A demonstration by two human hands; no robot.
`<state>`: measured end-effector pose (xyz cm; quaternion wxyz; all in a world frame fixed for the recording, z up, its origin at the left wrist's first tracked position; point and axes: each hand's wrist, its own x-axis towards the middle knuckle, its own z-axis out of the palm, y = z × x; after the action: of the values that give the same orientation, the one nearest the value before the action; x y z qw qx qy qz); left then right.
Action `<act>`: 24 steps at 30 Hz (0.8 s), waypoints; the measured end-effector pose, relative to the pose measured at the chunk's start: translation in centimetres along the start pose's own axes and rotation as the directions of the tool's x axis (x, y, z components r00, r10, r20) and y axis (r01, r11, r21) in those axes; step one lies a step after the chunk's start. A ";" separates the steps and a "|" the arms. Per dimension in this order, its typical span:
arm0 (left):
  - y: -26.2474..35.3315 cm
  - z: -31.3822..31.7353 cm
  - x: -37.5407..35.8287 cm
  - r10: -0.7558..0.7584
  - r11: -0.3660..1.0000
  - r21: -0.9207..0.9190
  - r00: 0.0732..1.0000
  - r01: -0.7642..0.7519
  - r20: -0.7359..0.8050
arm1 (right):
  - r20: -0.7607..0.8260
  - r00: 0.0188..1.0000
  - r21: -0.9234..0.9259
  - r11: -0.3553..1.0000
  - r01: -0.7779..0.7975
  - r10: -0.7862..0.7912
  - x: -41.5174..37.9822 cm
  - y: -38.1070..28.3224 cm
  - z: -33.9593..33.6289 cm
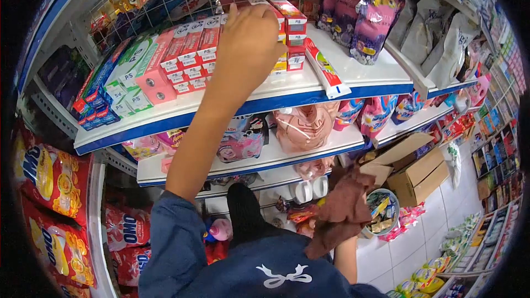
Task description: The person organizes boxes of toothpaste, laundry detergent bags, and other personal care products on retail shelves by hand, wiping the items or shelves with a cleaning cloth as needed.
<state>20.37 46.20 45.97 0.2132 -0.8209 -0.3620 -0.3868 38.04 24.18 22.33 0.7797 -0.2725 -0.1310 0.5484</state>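
Note:
My left hand (251, 41) reaches up to the shelf, its fingers curled down over the red toothpaste boxes (207, 44); the fingertips are partly hidden behind the hand. A red-and-yellow stack of toothpaste boxes (296, 38) stands just right of it. One toothpaste box (258, 1) shows behind the knuckles. Beside that stack, a red, white and green toothpaste pack (327, 69) lies slanted, its end at the shelf's front edge. Low on the right, a crumpled brown cloth (342, 209) is bunched in my right hand (337, 237), covering most of its fingers.
Green toothpaste boxes (132, 72) fill the left of the white shelf (375, 80). Purple pouches (375, 22) stand at its right. Lower shelves hold bagged goods. An open cardboard box (422, 174) and a bucket of packets (382, 212) sit on the floor. Red detergent bags (52, 174) are at left.

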 end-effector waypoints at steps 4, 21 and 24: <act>0.4 -0.5 -0.6 -0.119 0.992 -0.050 0.989 0.115 -0.084 | -0.089 0.996 -0.296 0.955 -0.023 -0.003 -1.4 1.4 -3.6; 2.6 -6.3 -14.9 -0.232 0.610 -0.752 0.851 -0.251 -0.472 | 0.540 0.827 -0.830 0.068 0.554 -0.156 6.3 -0.3 -3.5; 2.0 -6.8 -14.2 -0.181 0.324 -0.909 0.926 -0.262 -0.331 | 0.429 0.775 -0.719 0.344 0.604 -0.465 8.5 -3.1 3.3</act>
<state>12.40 34.55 38.77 -0.2292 -0.7086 0.0000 -0.6673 41.90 32.24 25.94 0.6782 -0.5053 -0.5116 0.1512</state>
